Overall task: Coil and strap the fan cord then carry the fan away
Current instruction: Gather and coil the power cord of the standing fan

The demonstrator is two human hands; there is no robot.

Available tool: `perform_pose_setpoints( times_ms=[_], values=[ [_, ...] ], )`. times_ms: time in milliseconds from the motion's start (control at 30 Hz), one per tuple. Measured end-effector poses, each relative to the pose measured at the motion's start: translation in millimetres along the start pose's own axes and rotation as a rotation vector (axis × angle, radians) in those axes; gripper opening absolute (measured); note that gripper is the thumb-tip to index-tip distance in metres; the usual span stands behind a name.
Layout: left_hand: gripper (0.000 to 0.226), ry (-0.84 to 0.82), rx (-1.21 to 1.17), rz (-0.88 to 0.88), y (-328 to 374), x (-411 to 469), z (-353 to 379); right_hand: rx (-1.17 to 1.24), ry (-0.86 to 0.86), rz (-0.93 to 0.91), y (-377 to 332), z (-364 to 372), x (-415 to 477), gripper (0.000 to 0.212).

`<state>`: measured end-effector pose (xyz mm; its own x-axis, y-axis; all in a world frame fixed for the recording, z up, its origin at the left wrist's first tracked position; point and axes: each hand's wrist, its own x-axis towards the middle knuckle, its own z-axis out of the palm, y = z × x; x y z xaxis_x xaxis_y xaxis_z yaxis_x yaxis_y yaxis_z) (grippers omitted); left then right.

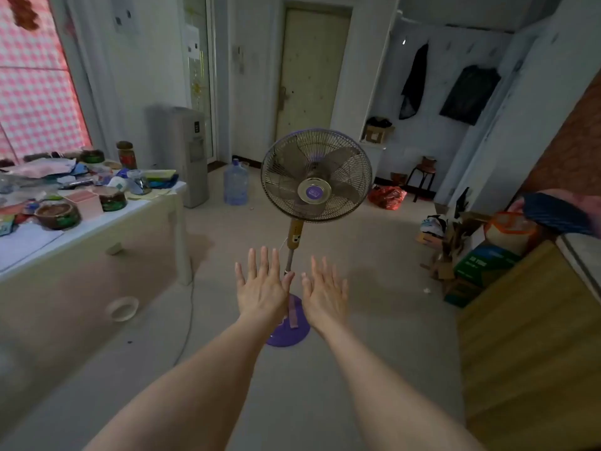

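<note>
Before the fan (316, 175), left hand (261, 289) and right hand (325, 292) spread, grip wide; bowl (60, 222) brown-filled.

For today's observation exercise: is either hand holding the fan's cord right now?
No, the left hand and right hand are spread flat and empty in front of the fan.

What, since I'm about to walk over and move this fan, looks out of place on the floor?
A roll of tape lies on the floor beside the table, and a thin cord trails loose across the floor past the table leg; both could trip you. The fan itself stands upright.
</note>
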<state>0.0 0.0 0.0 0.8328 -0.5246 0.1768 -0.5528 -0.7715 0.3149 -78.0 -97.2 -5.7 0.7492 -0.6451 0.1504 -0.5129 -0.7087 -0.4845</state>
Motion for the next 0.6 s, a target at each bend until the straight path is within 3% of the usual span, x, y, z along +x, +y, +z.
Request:
perform_pose_setpoints(
  times_ms=[600],
  values=[
    [0.072,-0.074,0.168,0.023,-91,76,36,-0.055,-0.055,0.088,-43,85,63,0.056]
  ],
)
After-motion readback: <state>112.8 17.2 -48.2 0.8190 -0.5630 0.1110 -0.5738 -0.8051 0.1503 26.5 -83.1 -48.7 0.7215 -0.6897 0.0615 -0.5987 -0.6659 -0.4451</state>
